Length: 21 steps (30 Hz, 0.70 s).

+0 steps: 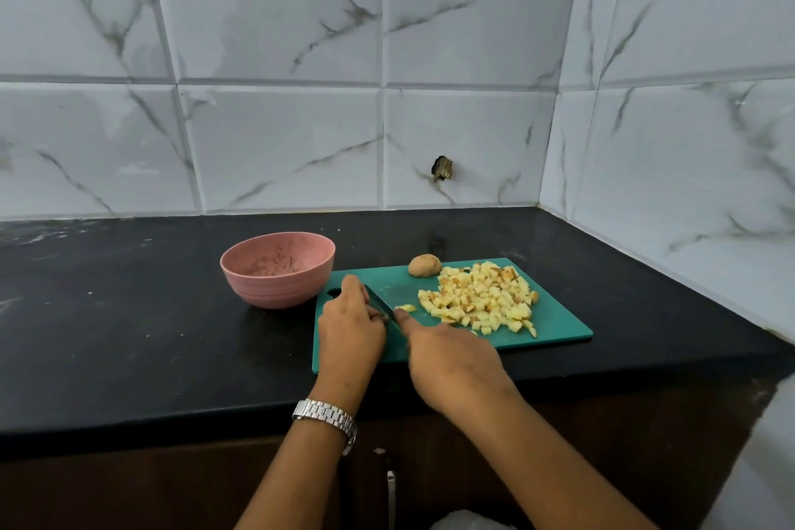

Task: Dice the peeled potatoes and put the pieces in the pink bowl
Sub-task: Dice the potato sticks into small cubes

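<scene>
A teal cutting board (pixel 555 327) lies on the black counter. A heap of diced potato (pixel 482 297) covers its right half, and a few loose pieces (pixel 406 308) lie by the knife. One whole potato (pixel 424 265) sits at the board's back edge. The pink bowl (pixel 241 267) stands left of the board and holds no potato. My right hand (pixel 451 357) grips the knife (pixel 380 303), index finger stretched along the dark blade; the handle is hidden. My left hand (pixel 350 323) rests on the board's left part, fingers curled against the blade. What lies under them is hidden.
The black counter (pixel 129 314) runs left and ends in a front edge just below the board. Marble-tiled walls close off the back and the right side. A metal watch (pixel 327 417) is on my left wrist.
</scene>
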Available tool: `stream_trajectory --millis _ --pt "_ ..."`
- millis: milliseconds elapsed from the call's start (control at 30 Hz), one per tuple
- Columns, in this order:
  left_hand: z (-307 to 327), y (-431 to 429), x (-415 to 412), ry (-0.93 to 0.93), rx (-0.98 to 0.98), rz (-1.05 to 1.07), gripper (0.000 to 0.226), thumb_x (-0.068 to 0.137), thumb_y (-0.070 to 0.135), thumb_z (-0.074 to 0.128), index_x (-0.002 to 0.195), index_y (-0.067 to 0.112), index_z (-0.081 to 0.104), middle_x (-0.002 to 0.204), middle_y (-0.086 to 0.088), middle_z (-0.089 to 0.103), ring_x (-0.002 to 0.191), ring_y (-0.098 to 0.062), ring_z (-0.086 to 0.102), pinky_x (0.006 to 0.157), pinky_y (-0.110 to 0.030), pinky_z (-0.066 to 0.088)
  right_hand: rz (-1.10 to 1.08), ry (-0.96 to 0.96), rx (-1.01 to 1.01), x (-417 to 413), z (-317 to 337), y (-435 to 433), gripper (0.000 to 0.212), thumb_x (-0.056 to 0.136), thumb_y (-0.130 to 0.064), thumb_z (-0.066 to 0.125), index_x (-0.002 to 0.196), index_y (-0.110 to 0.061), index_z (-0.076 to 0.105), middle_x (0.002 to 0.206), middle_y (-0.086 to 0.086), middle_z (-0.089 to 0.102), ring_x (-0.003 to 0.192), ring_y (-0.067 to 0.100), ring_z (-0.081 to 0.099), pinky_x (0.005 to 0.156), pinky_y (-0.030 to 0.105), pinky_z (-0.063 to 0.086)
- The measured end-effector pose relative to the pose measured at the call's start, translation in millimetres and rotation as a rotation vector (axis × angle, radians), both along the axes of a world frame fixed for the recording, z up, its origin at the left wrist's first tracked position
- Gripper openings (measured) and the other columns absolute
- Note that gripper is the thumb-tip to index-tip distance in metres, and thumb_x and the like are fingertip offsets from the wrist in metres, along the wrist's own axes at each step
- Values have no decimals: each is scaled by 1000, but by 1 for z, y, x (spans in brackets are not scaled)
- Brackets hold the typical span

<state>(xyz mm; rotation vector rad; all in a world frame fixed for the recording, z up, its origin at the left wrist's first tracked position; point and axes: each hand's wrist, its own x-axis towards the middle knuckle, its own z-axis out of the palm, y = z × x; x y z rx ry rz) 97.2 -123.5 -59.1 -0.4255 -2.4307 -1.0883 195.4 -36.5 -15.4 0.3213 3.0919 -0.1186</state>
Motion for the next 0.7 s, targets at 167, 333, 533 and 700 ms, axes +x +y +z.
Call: stream_trajectory --millis 167,333,533,700 --pt "12 4 -17 -30 -219 -93 37 82 16 70 93 16 35 94 -4 67 93 -24 60 80 -35 45 -49 66 -102 10 8 27 53 108 -30 26 156 -40 8 122 6 56 97 20 54 80 37 46" --pt "28 28 -41 -137 -329 -233 38 80 16 73 100 16 41 97 -9 65 93 -25 62 83 -38 51 -90 107 -225 7 13 43 51 108 -34 26 156 -42 10 119 8 57 92 20 56 80 37 47" --pt "35 52 -66 -227 -298 -347 33 77 10 72 91 24 46 101 -9 65 96 -24 63 87 -41 54 -127 106 -313 -5 14 63 51 107 -33 29 156 -42 13 115 5 58 78 15 53 74 35 49" --pt "47 59 -87 -268 -427 -330 38 72 3 76 89 24 49 109 -5 63 101 -21 62 83 -33 55 -106 145 -346 -3 11 68 52 107 -34 30 156 -42 13 116 2 60 74 14 55 73 37 53"
